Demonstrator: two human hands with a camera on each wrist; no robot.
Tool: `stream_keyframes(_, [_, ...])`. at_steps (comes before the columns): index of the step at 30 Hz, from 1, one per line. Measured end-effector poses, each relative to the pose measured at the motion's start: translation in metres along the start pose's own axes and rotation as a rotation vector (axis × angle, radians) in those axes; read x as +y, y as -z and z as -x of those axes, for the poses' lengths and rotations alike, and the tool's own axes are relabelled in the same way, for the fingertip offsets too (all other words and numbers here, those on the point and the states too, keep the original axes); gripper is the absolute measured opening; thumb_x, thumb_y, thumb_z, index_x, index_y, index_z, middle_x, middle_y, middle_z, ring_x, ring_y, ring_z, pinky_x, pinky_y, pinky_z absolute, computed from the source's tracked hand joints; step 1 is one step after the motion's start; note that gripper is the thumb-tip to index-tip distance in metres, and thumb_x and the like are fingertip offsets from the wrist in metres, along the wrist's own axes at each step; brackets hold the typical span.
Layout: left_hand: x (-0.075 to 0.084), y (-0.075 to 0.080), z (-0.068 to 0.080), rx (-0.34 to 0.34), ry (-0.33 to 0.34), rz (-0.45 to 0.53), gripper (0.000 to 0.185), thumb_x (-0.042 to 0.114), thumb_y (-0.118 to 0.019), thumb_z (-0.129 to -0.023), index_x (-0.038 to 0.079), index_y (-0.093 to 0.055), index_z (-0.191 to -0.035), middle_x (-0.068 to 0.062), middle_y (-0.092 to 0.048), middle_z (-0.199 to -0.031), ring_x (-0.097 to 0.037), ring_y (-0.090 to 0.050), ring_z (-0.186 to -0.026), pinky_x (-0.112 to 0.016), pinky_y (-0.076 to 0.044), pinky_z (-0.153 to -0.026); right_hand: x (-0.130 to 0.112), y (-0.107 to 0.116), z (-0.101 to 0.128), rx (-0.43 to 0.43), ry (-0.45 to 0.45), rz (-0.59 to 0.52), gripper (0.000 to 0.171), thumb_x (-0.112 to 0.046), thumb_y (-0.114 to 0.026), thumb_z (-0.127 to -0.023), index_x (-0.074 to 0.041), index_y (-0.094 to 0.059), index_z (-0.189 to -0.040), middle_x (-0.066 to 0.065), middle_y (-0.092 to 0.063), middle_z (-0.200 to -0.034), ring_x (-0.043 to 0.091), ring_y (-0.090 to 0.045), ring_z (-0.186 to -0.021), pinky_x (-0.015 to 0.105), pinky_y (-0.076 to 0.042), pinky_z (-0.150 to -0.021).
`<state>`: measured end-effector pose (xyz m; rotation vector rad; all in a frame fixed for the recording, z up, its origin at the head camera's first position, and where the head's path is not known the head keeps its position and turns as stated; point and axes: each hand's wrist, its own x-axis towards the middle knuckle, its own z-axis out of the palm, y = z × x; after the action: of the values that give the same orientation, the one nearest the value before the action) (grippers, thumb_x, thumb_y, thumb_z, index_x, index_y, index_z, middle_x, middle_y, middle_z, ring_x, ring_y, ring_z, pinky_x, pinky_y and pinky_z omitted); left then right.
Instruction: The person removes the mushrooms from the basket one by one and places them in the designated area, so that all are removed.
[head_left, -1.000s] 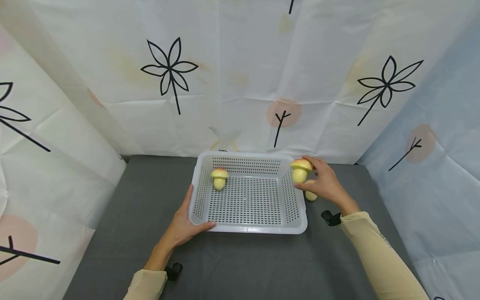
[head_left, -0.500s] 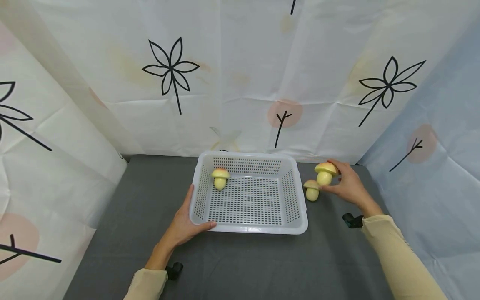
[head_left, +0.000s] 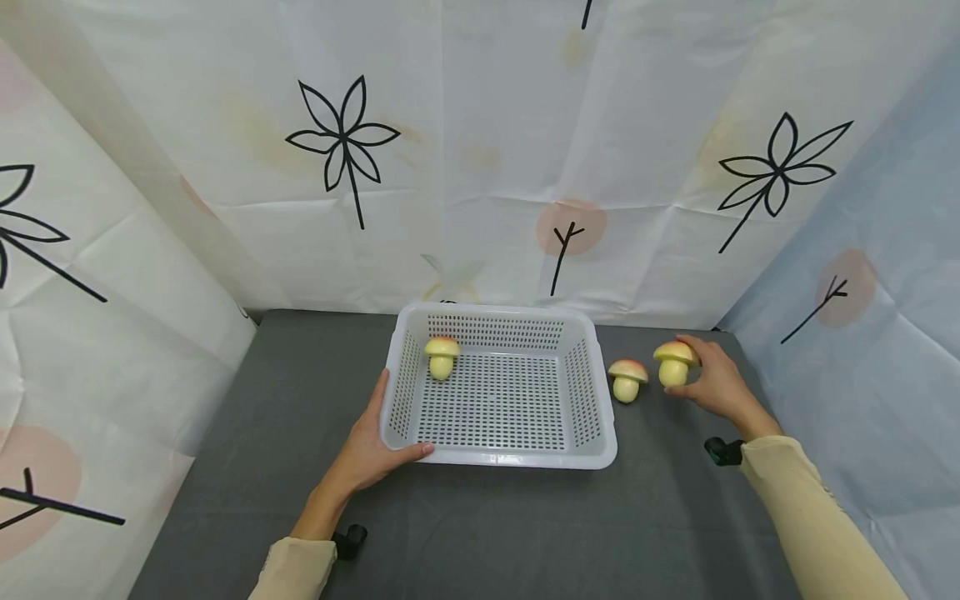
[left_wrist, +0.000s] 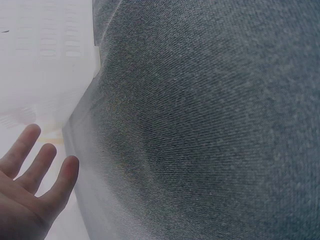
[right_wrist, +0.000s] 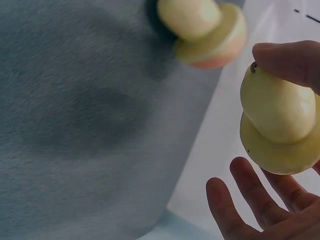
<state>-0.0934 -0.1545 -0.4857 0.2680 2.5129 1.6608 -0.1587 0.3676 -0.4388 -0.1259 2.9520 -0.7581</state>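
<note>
In the head view my right hand [head_left: 717,381] pinches a toy mushroom [head_left: 673,373] between thumb and fingers, right of the basket. Its yellow cap has a reddish top above a pale stem. The right wrist view shows the thumb on the stem end of this mushroom [right_wrist: 277,110], with several fingers spread below. A second mushroom [head_left: 626,390] stands on the table beside the basket's right wall. A third mushroom [head_left: 442,365] is inside the white plastic basket [head_left: 495,458], at its back left. My left hand [head_left: 369,450] rests on the basket's front left corner, fingers straight, thumb along the front rim.
A dark grey cloth covers the table [head_left: 480,533]. White fabric [head_left: 465,167] with printed leaves rises behind it and along both sides. Black camera mounts sit at both wrists, the right one [head_left: 723,452] above the cloth.
My right hand has carried its mushroom from the basket's right rim out to the right and lower, uncovering the mushroom beside the basket. My left hand and the basket have stayed put.
</note>
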Motion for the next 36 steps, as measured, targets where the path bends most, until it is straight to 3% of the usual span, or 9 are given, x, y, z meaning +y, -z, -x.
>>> stream_keyframes(10, [0.002, 0.0, 0.001, 0.001, -0.009, -0.001, 0.128, 0.016, -0.093, -0.074, 0.005, -0.002, -0.163, -0.027, -0.03, -0.159, -0.049, -0.053, -0.125, -0.06, -0.039, -0.1, 0.03, -0.02, 0.0, -0.04, -0.045, 0.008, 0.09, -0.008, -0.087, -0.077, 0.014, -0.034, -0.147, 0.043, -0.038, -0.132, 0.058, -0.044, -0.113, 0.068, -0.038, -0.087])
stream_keyframes(22, [-0.002, 0.0, 0.001, 0.001, -0.018, -0.012, 0.129, 0.017, -0.093, -0.074, 0.007, 0.0, -0.163, -0.027, -0.028, -0.16, -0.049, -0.051, -0.126, -0.061, -0.037, -0.102, 0.051, -0.044, 0.0, -0.055, -0.066, -0.009, 0.089, -0.006, -0.086, -0.073, 0.015, -0.036, -0.144, 0.04, -0.044, -0.12, 0.051, -0.05, -0.1, 0.063, -0.04, -0.082])
stream_keyframes(29, [-0.044, -0.007, -0.008, 0.023, -0.03, -0.021, 0.135, 0.028, -0.095, -0.071, 0.026, 0.003, -0.164, -0.017, -0.029, -0.162, -0.04, -0.054, -0.125, -0.059, -0.038, -0.101, 0.045, -0.048, -0.002, -0.035, -0.076, -0.025, 0.091, -0.005, -0.086, -0.072, 0.014, -0.035, -0.146, 0.042, -0.042, -0.125, 0.055, -0.048, -0.104, 0.065, -0.039, -0.084])
stream_keyframes(36, [-0.047, -0.006, -0.008, 0.019, -0.025, -0.014, 0.135, 0.037, -0.095, -0.071, 0.03, 0.002, -0.164, -0.013, -0.03, -0.163, -0.037, -0.056, -0.123, -0.058, -0.039, -0.1, 0.047, -0.054, -0.002, 0.007, -0.078, -0.033, 0.089, -0.003, -0.085, -0.072, 0.012, -0.036, -0.145, 0.04, -0.042, -0.124, 0.054, -0.048, -0.101, 0.065, -0.04, -0.081])
